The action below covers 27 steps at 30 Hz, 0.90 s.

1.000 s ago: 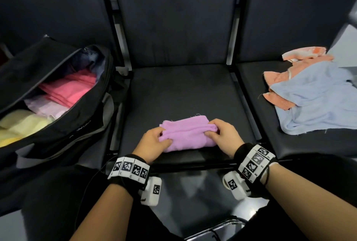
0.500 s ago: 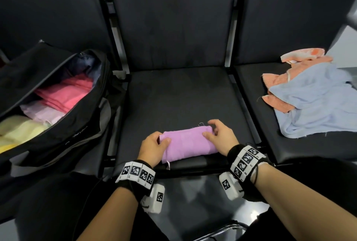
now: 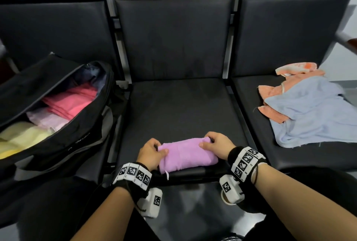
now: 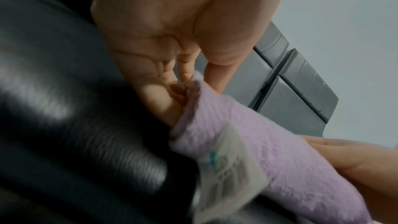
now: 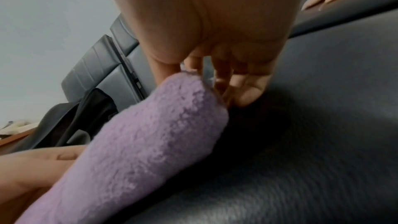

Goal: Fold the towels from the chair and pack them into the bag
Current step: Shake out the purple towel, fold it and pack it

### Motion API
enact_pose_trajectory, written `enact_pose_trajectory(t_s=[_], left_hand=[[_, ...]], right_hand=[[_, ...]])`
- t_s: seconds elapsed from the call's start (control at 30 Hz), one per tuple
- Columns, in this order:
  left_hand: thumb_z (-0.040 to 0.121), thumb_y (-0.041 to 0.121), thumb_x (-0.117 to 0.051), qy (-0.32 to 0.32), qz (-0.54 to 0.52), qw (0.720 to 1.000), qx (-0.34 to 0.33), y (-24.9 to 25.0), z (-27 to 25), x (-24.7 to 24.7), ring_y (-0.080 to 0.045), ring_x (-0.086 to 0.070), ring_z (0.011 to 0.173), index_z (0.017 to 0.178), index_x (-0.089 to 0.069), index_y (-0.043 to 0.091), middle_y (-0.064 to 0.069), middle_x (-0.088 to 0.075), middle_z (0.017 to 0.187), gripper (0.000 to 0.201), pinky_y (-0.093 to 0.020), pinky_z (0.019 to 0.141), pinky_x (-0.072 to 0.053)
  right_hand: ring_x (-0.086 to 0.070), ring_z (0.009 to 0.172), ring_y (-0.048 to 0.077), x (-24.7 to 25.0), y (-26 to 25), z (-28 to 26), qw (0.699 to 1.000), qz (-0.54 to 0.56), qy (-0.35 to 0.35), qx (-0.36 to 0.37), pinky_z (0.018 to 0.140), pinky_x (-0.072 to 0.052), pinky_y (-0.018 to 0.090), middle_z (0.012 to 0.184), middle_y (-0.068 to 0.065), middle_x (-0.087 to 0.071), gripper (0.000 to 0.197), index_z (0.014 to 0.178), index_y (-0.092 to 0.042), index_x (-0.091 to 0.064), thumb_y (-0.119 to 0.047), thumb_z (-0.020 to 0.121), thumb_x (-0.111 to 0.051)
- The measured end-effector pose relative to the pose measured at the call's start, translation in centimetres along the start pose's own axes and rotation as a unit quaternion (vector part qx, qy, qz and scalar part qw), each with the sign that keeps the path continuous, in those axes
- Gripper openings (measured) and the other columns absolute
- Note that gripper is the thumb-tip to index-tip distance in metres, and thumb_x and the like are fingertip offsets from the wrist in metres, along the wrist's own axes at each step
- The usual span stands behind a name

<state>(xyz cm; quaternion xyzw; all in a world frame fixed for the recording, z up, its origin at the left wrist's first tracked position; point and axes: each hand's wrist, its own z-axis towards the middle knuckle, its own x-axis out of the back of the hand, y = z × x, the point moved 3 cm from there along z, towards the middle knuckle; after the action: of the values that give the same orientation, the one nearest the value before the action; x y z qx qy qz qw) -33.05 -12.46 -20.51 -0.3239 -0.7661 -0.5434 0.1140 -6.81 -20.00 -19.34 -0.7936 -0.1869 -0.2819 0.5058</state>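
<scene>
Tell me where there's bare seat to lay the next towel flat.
The middle seat is bare behind the purple towel, up to the backrest. The right seat is crowded by the blue towel and orange towel; the bag fills the left.

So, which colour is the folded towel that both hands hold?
Lilac purple; the purple towel shows best in the head view.

Head view high, downward; wrist views close, facing inward, sharing purple towel (image 3: 187, 154).
</scene>
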Motion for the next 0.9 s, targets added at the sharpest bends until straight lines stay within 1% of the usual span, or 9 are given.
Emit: enact_pose_trajectory(t_s=[0.07, 0.17, 0.23, 0.3, 0.43, 0.57, 0.7, 0.8, 0.9], left_hand=[[0.079, 0.016, -0.072, 0.0, 0.036, 0.999, -0.015, 0.9, -0.2, 0.6, -0.022, -0.066, 0.088, 0.095, -0.063, 0.024, 0.0, -0.066, 0.089, 0.02, -0.032, 0.078, -0.055], [0.07, 0.021, -0.074, -0.051, 0.095, 0.988, -0.11, 3.5, -1.3, 1.1, -0.021, -0.049, 0.127, 0.142, -0.051, 0.024, -0.005, -0.05, 0.133, 0.076, -0.032, 0.11, -0.04], [0.063, 0.031, -0.077, -0.12, 0.112, 0.972, -0.168, 5.4, -2.4, 0.9, -0.019, -0.036, 0.138, 0.153, -0.036, 0.028, -0.002, -0.037, 0.149, 0.099, -0.032, 0.118, -0.03], [0.059, 0.036, -0.086, -0.164, 0.111, 0.959, -0.204, 6.9, -3.3, 0.6, -0.015, -0.035, 0.14, 0.154, -0.031, 0.03, 0.002, -0.036, 0.152, 0.109, -0.035, 0.118, -0.032], [0.057, 0.02, -0.09, -0.218, 0.008, 0.95, -0.221, 8.4, -4.7, 0.4, -0.005, -0.065, 0.111, 0.122, -0.061, 0.034, 0.01, -0.07, 0.117, 0.072, -0.023, 0.092, -0.052], [0.063, 0.016, -0.087, -0.216, -0.006, 0.953, -0.211, 8.5, -5.9, 1.3, 0.001, -0.069, 0.086, 0.093, -0.071, 0.035, 0.013, -0.075, 0.089, 0.039, -0.019, 0.073, -0.054], [0.068, 0.019, -0.083, -0.161, -0.054, 0.965, -0.2, 9.0, -6.3, 4.1, -0.02, -0.073, 0.087, 0.093, -0.072, 0.012, -0.008, -0.076, 0.091, 0.028, -0.044, 0.081, -0.058], [0.074, 0.014, -0.083, -0.1, -0.131, 0.968, -0.192, 8.9, -6.0, 7.4, -0.02, -0.07, 0.08, 0.094, -0.072, 0.003, -0.009, -0.075, 0.088, 0.025, -0.039, 0.073, -0.055], [0.082, -0.001, -0.076, -0.057, -0.281, 0.944, -0.161, 8.4, -5.7, 10.9, -0.019, -0.073, 0.094, 0.11, -0.071, 0.001, -0.013, -0.076, 0.103, 0.028, -0.033, 0.082, -0.059]], right_hand=[[-0.057, 0.076, 0.012, 0.8, -1.2, -0.6, 0.999, 0.002, 0.011, 0.031, 0.065, -0.043, 0.022, 0.077, -0.008, -0.061, 0.019, 0.081, -0.022, -0.061, -0.034, 0.081, -0.075], [-0.055, 0.07, 0.008, 2.2, -4.2, -1.8, 0.995, 0.007, 0.022, 0.096, 0.068, -0.046, 0.026, 0.074, -0.008, -0.062, 0.022, 0.079, -0.025, -0.059, -0.034, 0.076, -0.079], [-0.054, 0.067, 0.005, 2.9, -6.8, -2.9, 0.987, -0.008, 0.016, 0.158, 0.067, -0.047, 0.026, 0.074, -0.007, -0.063, 0.024, 0.081, -0.026, -0.059, -0.033, 0.073, -0.081], [-0.054, 0.066, 0.003, 3.2, -9.3, -3.9, 0.976, -0.032, -0.005, 0.215, 0.064, -0.047, 0.022, 0.075, -0.009, -0.063, 0.026, 0.083, -0.027, -0.059, -0.033, 0.07, -0.081], [-0.061, 0.076, 0.005, 3.4, -13.1, -5.6, 0.952, -0.103, -0.039, 0.284, 0.071, -0.052, 0.027, 0.082, -0.009, -0.067, 0.027, 0.091, -0.027, -0.062, -0.032, 0.07, -0.079], [-0.061, 0.081, 0.005, 3.9, -15.7, -6.7, 0.932, -0.139, -0.04, 0.334, 0.076, -0.051, 0.032, 0.086, -0.01, -0.067, 0.021, 0.092, -0.025, -0.066, -0.025, 0.073, -0.075], [-0.064, 0.09, 0.005, 3.8, -18.3, -6.2, 0.926, -0.077, -0.015, 0.368, 0.081, -0.053, 0.028, 0.093, -0.012, -0.068, 0.028, 0.098, -0.027, -0.067, -0.025, 0.072, -0.076], [-0.064, 0.104, 0.003, 3.4, -19.8, -4.6, 0.942, 0.072, 0.03, 0.326, 0.09, -0.051, 0.017, 0.112, -0.013, -0.066, 0.047, 0.119, -0.033, -0.059, -0.028, 0.077, -0.078], [-0.064, 0.112, 0.007, 1.3, -21.0, -2.9, 0.953, 0.161, -0.059, 0.25, 0.093, -0.053, 0.023, 0.122, -0.006, -0.065, 0.055, 0.13, -0.027, -0.052, -0.026, 0.082, -0.079]])
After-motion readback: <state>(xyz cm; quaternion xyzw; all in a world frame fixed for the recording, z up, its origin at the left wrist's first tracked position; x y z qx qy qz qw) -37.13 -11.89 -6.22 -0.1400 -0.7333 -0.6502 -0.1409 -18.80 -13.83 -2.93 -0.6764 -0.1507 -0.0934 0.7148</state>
